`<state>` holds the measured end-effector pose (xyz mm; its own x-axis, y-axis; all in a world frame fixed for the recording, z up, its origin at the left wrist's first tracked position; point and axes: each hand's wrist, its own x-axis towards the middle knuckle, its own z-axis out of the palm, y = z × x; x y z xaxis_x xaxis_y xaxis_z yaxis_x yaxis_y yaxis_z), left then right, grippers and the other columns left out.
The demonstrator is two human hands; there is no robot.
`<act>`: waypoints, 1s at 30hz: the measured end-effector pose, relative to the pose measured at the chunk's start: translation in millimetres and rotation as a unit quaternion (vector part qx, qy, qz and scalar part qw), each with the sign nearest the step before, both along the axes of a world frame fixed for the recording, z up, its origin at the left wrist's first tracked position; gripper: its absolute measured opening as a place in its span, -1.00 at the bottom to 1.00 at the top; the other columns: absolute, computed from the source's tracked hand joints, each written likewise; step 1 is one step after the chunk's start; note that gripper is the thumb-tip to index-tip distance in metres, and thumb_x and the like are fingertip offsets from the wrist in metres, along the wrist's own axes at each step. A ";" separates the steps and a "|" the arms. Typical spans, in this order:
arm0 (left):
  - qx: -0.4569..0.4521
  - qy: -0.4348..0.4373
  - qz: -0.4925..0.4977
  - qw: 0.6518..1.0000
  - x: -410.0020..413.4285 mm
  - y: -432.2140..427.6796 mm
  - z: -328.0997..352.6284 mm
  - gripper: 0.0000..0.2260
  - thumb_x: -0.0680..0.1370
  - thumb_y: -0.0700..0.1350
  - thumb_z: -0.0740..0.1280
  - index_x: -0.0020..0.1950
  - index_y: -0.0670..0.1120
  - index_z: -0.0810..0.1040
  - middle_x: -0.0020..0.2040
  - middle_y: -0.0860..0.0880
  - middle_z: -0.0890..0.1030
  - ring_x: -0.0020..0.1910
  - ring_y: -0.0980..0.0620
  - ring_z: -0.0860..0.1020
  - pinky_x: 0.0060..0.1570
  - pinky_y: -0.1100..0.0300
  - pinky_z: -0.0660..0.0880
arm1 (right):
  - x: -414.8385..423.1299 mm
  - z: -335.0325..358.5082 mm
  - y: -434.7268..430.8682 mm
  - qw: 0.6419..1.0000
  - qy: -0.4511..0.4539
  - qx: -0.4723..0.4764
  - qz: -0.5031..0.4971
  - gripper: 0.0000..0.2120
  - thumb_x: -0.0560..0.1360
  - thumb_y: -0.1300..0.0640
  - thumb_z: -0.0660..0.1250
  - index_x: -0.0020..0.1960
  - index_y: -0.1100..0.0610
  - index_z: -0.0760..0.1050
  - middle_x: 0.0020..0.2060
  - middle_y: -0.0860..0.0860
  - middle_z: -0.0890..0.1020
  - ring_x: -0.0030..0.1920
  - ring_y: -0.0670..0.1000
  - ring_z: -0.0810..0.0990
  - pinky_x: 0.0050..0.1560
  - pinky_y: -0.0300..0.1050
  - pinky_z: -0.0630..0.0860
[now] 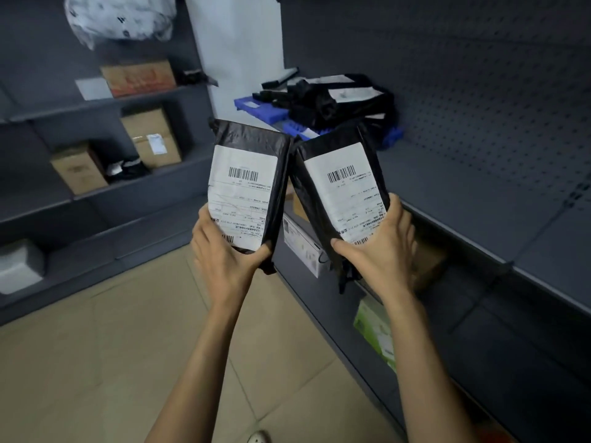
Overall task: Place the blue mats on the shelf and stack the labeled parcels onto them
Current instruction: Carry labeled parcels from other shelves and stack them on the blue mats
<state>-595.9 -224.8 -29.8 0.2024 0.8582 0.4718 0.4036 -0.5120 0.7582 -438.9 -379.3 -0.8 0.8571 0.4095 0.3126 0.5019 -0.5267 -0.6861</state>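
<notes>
My left hand [224, 254] grips the lower end of a black parcel [246, 187] with a white barcode label, held upright in front of me. My right hand [380, 244] grips a second black labelled parcel [342, 193], tilted slightly left so the two touch at their inner edges. Behind them, on the dark grey shelf [447, 187] to the right, blue mats [265, 111] lie at the far corner. A heap of several black labelled parcels [335, 97] rests on the mats.
Cardboard boxes [153, 139] stand on the grey shelves at the left, with a white printed bag [121, 17] above. Lower right shelves hold a white box [303, 247] and a green box [374, 330]. Beige floor tiles [96, 362] lie below.
</notes>
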 end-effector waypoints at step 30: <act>-0.063 -0.013 -0.275 0.959 374.3 354.5 129.1 -0.13 0.34 0.29 0.45 0.52 0.03 0.14 0.33 -0.11 0.38 0.37 -0.10 0.29 0.24 -0.04 0.39 | 307.3 121.6 320.6 0.992 -0.056 0.024 -0.112 0.16 0.29 -0.39 0.41 0.61 0.08 -0.11 0.55 0.12 0.14 0.52 0.19 0.14 0.48 0.19 0.10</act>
